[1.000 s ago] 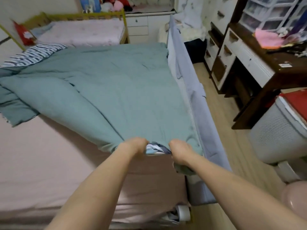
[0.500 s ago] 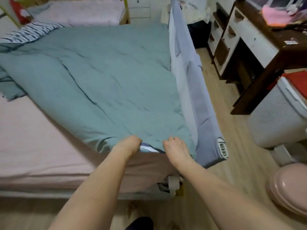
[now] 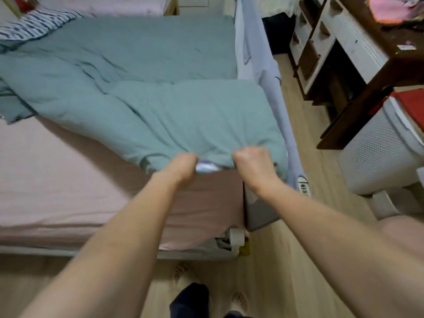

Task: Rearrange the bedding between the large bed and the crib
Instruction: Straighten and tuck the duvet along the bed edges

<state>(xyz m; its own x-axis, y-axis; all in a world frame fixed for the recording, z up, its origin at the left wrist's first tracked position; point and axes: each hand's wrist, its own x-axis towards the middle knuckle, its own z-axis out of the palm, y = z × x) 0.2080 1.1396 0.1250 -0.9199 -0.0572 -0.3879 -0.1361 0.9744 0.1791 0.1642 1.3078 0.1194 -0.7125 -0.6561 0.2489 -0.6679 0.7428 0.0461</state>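
Observation:
A teal duvet point(image 3: 146, 65) covers the far and right part of the large bed, whose pink sheet point(image 3: 57, 175) lies bare on the near left. Its near corner billows up in a raised fold point(image 3: 206, 111). My left hand point(image 3: 183, 167) and my right hand point(image 3: 251, 162) both grip that near edge, fists side by side, with a strip of blue-striped lining point(image 3: 206, 167) showing between them. A striped pillow point(image 3: 32, 25) lies at the far left. The crib's pink mattress point(image 3: 107, 4) shows at the top edge, beyond the bed.
A grey-blue fabric bed rail point(image 3: 259, 63) runs along the bed's right side. On the right stand a dark desk with white drawers point(image 3: 344, 42) and a white perforated bin with a red lid point(image 3: 378, 145). Wood floor point(image 3: 298, 111) runs between them.
Both hands have lifted the duvet's near edge, so the cloth now billows into a raised fold. The view has backed away and tilted down to the bed's foot.

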